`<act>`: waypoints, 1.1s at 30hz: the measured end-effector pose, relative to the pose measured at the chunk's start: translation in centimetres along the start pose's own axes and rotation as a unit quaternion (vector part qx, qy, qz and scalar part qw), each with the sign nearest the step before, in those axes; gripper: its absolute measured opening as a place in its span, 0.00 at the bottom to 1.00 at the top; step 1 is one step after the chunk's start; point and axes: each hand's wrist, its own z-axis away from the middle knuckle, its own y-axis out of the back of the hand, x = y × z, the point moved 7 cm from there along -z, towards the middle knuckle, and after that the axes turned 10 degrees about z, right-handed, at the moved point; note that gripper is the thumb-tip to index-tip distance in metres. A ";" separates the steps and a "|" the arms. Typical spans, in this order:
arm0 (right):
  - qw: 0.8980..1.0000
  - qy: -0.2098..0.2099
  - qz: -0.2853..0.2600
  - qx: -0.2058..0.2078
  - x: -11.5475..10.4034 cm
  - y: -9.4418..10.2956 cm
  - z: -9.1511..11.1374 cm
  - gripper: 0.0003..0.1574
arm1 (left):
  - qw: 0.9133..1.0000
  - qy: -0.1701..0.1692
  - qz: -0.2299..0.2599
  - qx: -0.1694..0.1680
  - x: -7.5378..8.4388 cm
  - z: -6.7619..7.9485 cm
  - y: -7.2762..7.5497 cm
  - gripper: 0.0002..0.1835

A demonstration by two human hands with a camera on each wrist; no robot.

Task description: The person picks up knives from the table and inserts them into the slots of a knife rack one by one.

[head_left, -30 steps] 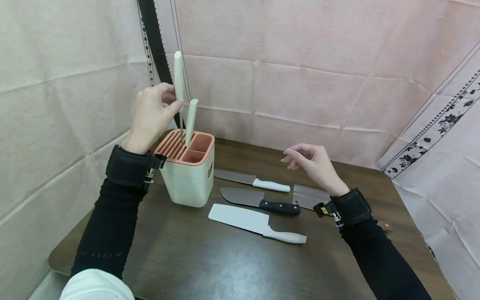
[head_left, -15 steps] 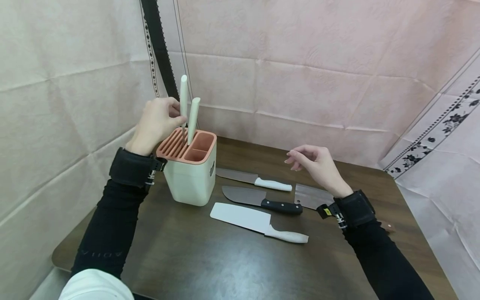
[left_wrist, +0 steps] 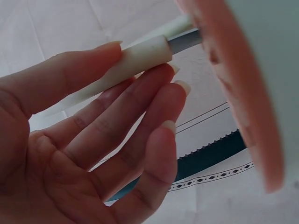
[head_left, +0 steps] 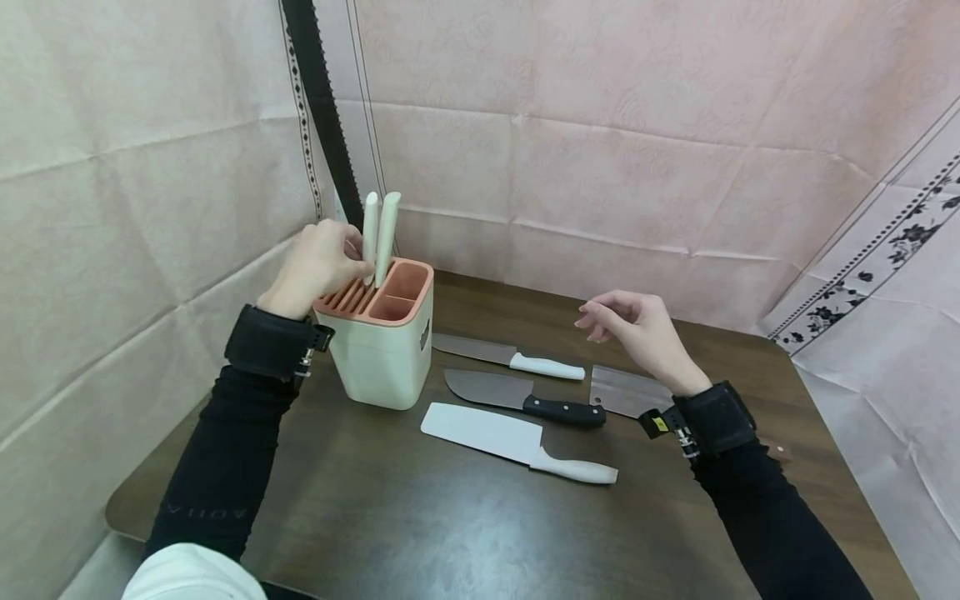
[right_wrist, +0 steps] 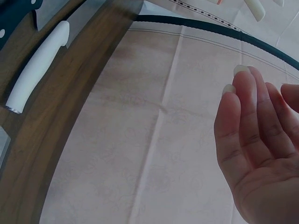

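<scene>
My left hand (head_left: 318,260) pinches the pale handle of a knife (left_wrist: 145,55) between thumb and fingers. Its blade runs down into a slot of the knife block (head_left: 378,358), a pale green holder with a salmon-pink slotted top; in the left wrist view a short stretch of blade shows between handle and top. Right beside it a second pale-handled knife (head_left: 387,229) stands in the block. Over the back of the table hovers my right hand (head_left: 637,329), fingers loosely bent, holding nothing. Below it lies a cleaver (head_left: 626,392), partly hidden by the wrist.
On the brown table (head_left: 420,517) lie a white-handled knife (head_left: 543,367), a black-handled knife (head_left: 562,411) and a white-bladed knife (head_left: 487,433), right of the block. Light patterned cloth (head_left: 600,167) hangs behind and at both sides.
My left hand has moved down with the knife, whose blade has sunk deeper into the slot; its handle top now stands about level with the other knife's. The right hand stays nearly still.
</scene>
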 end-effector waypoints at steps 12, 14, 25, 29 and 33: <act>0.999 -0.034 0.013 0.021 5.2 2.9 2.3 0.11 | 1.000 -0.004 -0.010 -0.007 0.5 -1.0 -1.8 0.14; 0.998 -0.050 0.028 0.019 5.6 3.3 2.5 0.11 | 1.000 -0.006 -0.013 -0.002 0.2 -0.6 -1.5 0.14; 0.959 -0.136 0.239 -0.063 17.3 5.2 7.3 0.14 | 1.000 0.000 0.002 -0.023 -1.4 0.3 -1.1 0.17; 0.934 -0.197 0.274 -0.115 21.1 6.3 10.5 0.16 | 1.000 0.004 0.007 -0.031 -1.7 0.4 -1.1 0.20; 0.898 -0.268 0.307 -0.167 24.0 7.2 13.7 0.21 | 1.000 0.009 -0.006 -0.025 -1.8 0.7 -1.0 0.21</act>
